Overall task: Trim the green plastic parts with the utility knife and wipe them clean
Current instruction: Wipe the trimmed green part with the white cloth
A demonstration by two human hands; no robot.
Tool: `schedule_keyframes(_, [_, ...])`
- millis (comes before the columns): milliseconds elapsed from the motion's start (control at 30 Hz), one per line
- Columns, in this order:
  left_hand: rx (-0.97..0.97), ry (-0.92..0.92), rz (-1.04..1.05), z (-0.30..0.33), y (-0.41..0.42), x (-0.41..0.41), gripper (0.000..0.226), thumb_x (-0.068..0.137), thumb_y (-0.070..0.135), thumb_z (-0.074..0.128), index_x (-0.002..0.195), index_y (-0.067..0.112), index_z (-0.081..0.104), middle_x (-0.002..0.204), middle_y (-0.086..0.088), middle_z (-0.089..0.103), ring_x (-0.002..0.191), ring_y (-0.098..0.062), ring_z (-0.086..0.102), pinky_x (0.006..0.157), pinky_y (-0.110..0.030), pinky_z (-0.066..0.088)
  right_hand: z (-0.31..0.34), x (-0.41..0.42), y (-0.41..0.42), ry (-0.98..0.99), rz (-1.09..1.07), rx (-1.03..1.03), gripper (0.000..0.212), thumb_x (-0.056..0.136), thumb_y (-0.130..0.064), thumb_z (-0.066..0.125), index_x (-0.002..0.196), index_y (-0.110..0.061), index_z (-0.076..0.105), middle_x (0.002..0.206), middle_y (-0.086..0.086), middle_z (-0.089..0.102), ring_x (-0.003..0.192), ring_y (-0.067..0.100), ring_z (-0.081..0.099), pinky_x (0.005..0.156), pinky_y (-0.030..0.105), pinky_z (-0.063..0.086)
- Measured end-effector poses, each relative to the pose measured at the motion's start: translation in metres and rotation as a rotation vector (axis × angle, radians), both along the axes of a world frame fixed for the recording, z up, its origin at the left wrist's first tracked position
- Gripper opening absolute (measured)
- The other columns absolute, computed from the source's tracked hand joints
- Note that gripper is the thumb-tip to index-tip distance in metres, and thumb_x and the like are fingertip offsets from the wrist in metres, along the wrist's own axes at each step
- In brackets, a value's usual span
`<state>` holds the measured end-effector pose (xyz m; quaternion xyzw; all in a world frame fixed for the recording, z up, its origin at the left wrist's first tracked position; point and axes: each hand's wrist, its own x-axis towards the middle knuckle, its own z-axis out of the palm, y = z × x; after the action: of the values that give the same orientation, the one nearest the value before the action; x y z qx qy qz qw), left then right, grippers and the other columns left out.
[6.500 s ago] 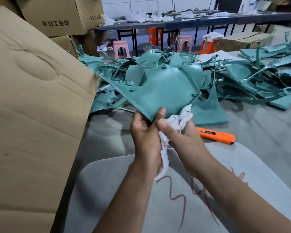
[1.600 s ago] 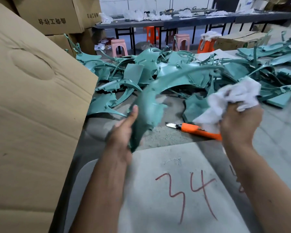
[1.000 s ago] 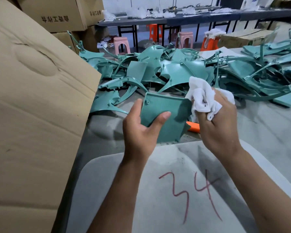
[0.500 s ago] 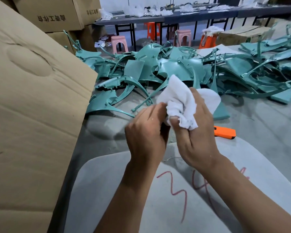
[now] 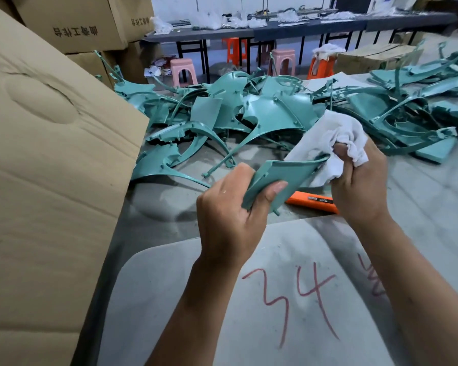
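My left hand (image 5: 229,215) grips a flat green plastic part (image 5: 282,175) by its near end, thumb on top, and holds it tilted above the table. My right hand (image 5: 360,186) clutches a bunched white cloth (image 5: 328,136) that touches the part's far end. The orange utility knife (image 5: 312,202) lies on the grey table (image 5: 421,196) under and between my hands, partly hidden by them. A pile of green plastic parts (image 5: 262,112) covers the table beyond.
A large cardboard box (image 5: 50,180) stands close on the left, with more boxes (image 5: 72,19) behind it. A grey board (image 5: 196,299) marked 34 in red lies near me. Plastic stools (image 5: 183,71) and long tables (image 5: 275,27) stand at the back.
Half a second ago both hands were close together with the cloth over the part. Now the part is turned flat and exposed in my left hand, and the cloth sits at its far end.
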<state>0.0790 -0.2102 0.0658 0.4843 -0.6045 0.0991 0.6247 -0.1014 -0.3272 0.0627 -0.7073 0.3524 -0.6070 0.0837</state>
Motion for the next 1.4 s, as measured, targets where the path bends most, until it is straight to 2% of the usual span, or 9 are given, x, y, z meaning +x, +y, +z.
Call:
schedule_keyframes(167, [-0.026,0.047,-0.019,0.008,0.005,0.007,0.03,0.098,0.03,0.06,0.078,0.028,0.039,0.063,0.02,0.032,0.056,0.001,0.037,0.054,-0.012,0.026,-0.002,-0.021,-0.015,-0.157,0.022,0.304,0.016,0.109,-0.019,0.049,0.099,-0.015,0.062,0.079,-0.021,0.064,0.074,-0.011,0.055,0.07,0.01,0.042])
schedule_keyframes(300, [0.044,-0.07,0.025,0.001,0.001,0.001,0.032,0.1,0.034,0.057,0.074,0.023,0.042,0.064,0.013,0.034,0.055,-0.007,0.034,0.047,-0.026,0.031,0.002,-0.001,0.004,-0.215,0.167,0.403,0.033,0.108,-0.037,0.049,0.098,-0.013,0.07,0.078,-0.007,0.071,0.07,0.006,0.061,0.065,0.026,0.051])
schedule_keyframes(400, [0.057,-0.119,0.158,-0.005,-0.004,0.005,0.034,0.101,0.034,0.058,0.073,0.017,0.047,0.064,0.011,0.039,0.055,-0.009,0.032,0.048,-0.027,0.027,0.005,0.027,0.031,-0.102,0.312,0.355,0.045,0.108,-0.038,0.047,0.103,0.002,0.067,0.092,0.019,0.07,0.081,0.03,0.065,0.075,0.042,0.053])
schedule_keyframes(567, [0.154,-0.138,0.29,-0.006,-0.013,0.009,0.033,0.104,0.041,0.048,0.086,0.018,0.064,0.068,0.001,0.062,0.063,-0.019,0.047,0.056,-0.02,0.023,0.016,0.061,0.072,0.04,0.416,0.098,0.038,0.109,-0.04,0.044,0.113,-0.01,0.067,0.112,-0.024,0.064,0.108,-0.006,0.057,0.092,0.025,0.046])
schedule_keyframes(700, [0.197,0.327,0.077,-0.021,-0.021,0.009,0.027,0.089,0.007,0.058,0.071,0.027,0.062,0.067,0.007,0.062,0.068,-0.011,0.059,0.062,-0.032,0.048,0.014,0.075,0.074,0.253,0.477,-0.131,0.035,0.102,-0.009,0.059,0.136,0.001,0.063,0.144,0.009,0.06,0.147,0.028,0.042,0.119,0.048,0.036])
schedule_keyframes(967, [0.289,-0.013,-0.082,-0.014,-0.021,0.018,0.025,0.077,0.003,0.08,0.093,0.016,0.066,0.088,0.006,0.065,0.079,-0.013,0.063,0.07,-0.026,0.053,0.014,0.047,0.048,0.155,0.261,-0.143,0.029,0.08,0.012,0.06,0.104,0.001,0.071,0.096,0.002,0.062,0.086,0.024,0.053,0.074,0.032,0.041])
schedule_keyframes(1133, [0.64,0.016,-0.068,-0.022,-0.022,0.02,0.023,0.088,0.007,0.072,0.1,0.027,0.074,0.09,0.01,0.071,0.08,-0.001,0.062,0.075,-0.022,0.053,0.012,0.052,0.055,0.185,0.254,-0.153,0.023,0.081,0.011,0.069,0.1,-0.001,0.068,0.095,-0.006,0.052,0.084,0.016,0.044,0.075,0.029,0.033])
schedule_keyframes(1233, [0.443,0.092,-0.254,-0.018,-0.02,0.014,0.032,0.082,0.01,0.049,0.056,0.022,0.063,0.06,0.01,0.055,0.059,-0.004,0.052,0.061,-0.019,0.046,0.007,0.068,0.063,0.368,0.341,-0.199,0.015,0.093,-0.004,0.072,0.108,-0.006,0.072,0.093,0.002,0.058,0.087,0.022,0.046,0.077,0.036,0.036])
schedule_keyframes(1400, [0.479,-0.085,-0.185,-0.024,-0.016,0.03,0.023,0.085,0.008,0.051,0.075,0.016,0.07,0.072,0.003,0.067,0.07,-0.012,0.063,0.069,-0.03,0.052,0.009,0.06,0.059,0.271,0.419,-0.152,0.01,0.097,-0.015,0.054,0.099,-0.017,0.064,0.089,-0.004,0.052,0.082,0.018,0.044,0.074,0.036,0.034])
